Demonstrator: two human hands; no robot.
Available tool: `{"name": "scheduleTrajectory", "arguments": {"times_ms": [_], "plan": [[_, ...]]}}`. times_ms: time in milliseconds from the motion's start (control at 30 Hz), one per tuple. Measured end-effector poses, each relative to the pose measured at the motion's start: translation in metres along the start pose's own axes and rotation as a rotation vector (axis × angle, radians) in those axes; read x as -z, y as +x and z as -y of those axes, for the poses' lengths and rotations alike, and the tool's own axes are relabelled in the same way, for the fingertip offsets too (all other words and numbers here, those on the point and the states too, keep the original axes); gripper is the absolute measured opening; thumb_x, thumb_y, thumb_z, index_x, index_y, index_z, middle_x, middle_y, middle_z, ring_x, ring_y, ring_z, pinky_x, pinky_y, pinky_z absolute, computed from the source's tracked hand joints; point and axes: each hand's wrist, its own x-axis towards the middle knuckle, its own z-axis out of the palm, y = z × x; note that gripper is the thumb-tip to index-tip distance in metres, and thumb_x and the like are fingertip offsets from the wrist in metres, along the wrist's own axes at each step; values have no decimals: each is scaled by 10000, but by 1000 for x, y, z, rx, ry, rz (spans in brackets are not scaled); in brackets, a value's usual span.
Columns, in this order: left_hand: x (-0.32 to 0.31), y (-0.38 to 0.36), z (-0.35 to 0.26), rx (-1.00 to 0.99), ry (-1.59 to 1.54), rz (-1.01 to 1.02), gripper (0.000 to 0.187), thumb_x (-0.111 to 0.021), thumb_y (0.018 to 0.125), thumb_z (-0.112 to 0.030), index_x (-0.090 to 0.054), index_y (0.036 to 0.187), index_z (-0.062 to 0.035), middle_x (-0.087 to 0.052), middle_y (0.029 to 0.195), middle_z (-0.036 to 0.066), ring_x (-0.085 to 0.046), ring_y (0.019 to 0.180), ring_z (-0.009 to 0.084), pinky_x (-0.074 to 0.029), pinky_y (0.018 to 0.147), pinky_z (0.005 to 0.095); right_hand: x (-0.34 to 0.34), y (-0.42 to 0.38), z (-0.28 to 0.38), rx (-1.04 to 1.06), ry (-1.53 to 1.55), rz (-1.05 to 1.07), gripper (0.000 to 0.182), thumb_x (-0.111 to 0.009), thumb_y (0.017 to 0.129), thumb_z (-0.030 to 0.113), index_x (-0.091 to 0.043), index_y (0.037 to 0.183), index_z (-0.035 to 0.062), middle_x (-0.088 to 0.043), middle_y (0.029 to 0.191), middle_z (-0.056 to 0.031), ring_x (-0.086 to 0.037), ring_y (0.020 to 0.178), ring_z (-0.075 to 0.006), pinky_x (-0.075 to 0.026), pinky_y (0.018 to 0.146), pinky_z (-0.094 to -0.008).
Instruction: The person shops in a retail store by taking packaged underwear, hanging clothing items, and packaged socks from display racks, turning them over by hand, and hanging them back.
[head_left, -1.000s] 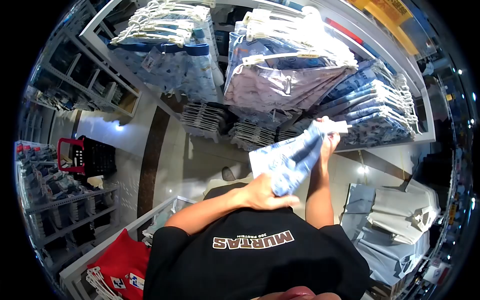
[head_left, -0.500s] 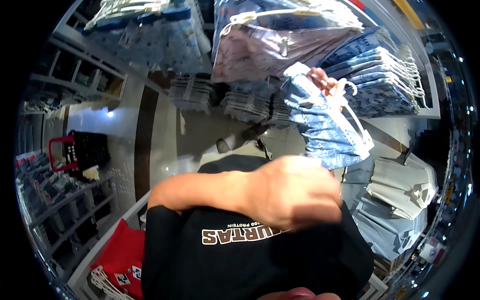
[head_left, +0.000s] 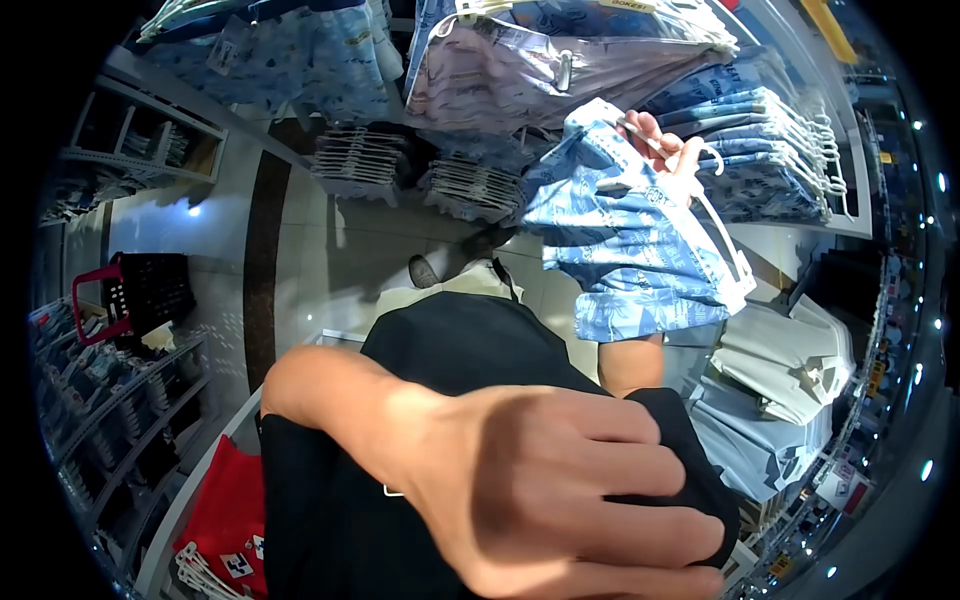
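My right hand (head_left: pixel 660 145) is closed round a white hanger (head_left: pixel 715 220) that carries blue patterned shorts (head_left: pixel 640 260). The shorts are spread out in front of the rack, their waistband tilted. My left hand (head_left: pixel 580 480) is very near the camera, in front of my chest, its back facing me. Its fingers are bent under, and their tips are hidden, so what they hold, if anything, does not show. A stack of blue shorts on white hangers (head_left: pixel 775 150) is just right of my right hand.
Pinkish shorts (head_left: pixel 510 80) and light blue shorts (head_left: pixel 300 65) hang at the top. Grey and beige garments (head_left: pixel 770 350) lie at right. A red garment (head_left: pixel 225 510) is at lower left. A black basket with a red handle (head_left: pixel 150 290) stands at left.
My left hand has come down and closer to the camera, covering the shirt's lettering. The shorts have opened out more to the left, still held by my right hand.
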Motion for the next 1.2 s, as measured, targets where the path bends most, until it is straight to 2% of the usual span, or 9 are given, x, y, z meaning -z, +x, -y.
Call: {"name": "scheduleTrajectory", "arguments": {"times_ms": [200, 333, 467, 567, 633, 667, 800, 1067, 1200], "plan": [[17, -2, 14, -256, 243, -15, 182, -625, 813, -155, -652, 920, -9, -640, 966, 89, -596, 728, 194, -486, 612, 303, 16, 9, 1, -16, -186, 41, 541, -330, 1014, 504, -637, 825, 100, -667, 1110, -202, -597, 1128, -369, -480, 978, -567], [19, 3, 12, 22, 119, 173, 223, -691, 771, -100, -677, 987, -49, -662, 1008, 133, -643, 814, 255, -491, 614, 315, -5, -1, 0, -10, -165, -110, 511, -323, 1020, 497, -563, 896, 64, -646, 1108, -211, -611, 1073, -351, -516, 929, -516], [72, 15, 71, 23, 672, 40, 356, -733, 798, -164, -645, 1117, -31, -637, 1153, 161, -627, 1006, 304, -487, 861, 385, -10, -14, 11, 32, -200, -114, 402, -409, 1018, 440, -499, 933, 58, -615, 1109, -209, -628, 972, -293, -551, 861, -427], [118, 6, 120, 102, 1288, -173, 431, -751, 817, -226, -622, 1175, -25, -632, 1177, 148, -607, 1064, 321, -472, 918, 406, -12, -23, 12, 96, -134, -56, 340, -456, 1023, 362, -505, 895, 51, -606, 1103, -193, -626, 936, -233, -547, 844, -373], [151, -4, 151, 160, 1352, -229, 431, -754, 803, -252, -625, 1148, -29, -653, 1087, 147, -631, 996, 283, -457, 897, 375, 0, -23, 9, 195, -210, -42, 325, -494, 1014, 334, -515, 905, 28, -613, 1103, -178, -629, 903, -207, -534, 819, -324], [152, -4, 152, 284, 1128, -239, 446, -753, 811, -255, -611, 1161, -19, -667, 1044, 155, -653, 939, 287, -499, 815, 368, -6, -29, 13, 212, -391, -112, 373, -478, 1012, 368, -523, 1029, -2, -626, 1078, -169, -636, 938, -228, -541, 848, -334], [136, 4, 144, 746, 608, -198, 209, -644, 944, -202, -656, 982, 3, -600, 764, -28, -497, 706, 43, -423, 634, 214, 1, -29, 13, 460, -648, -60, 303, -559, 987, 244, -607, 870, -32, -666, 925, -134, -615, 853, -164, -486, 842, -298], [104, 27, 113, 404, 718, -200, 177, -619, 928, -175, -657, 927, -2, -657, 765, 134, -631, 650, 211, -476, 602, 302, -20, -45, 29, 439, -757, -160, 171, -675, 910, 129, -639, 980, -24, -662, 856, -60, -591, 797, -116, -464, 786, -255], [81, 12, 102, 303, 732, -182, 127, -646, 901, -116, -660, 927, 8, -655, 767, 134, -646, 618, 224, -500, 558, 306, -22, -50, 53, 722, -817, -53, 220, -684, 847, -2, -656, 1065, 2, -593, 897, -46, -566, 775, -105, -464, 714, -223]]}}
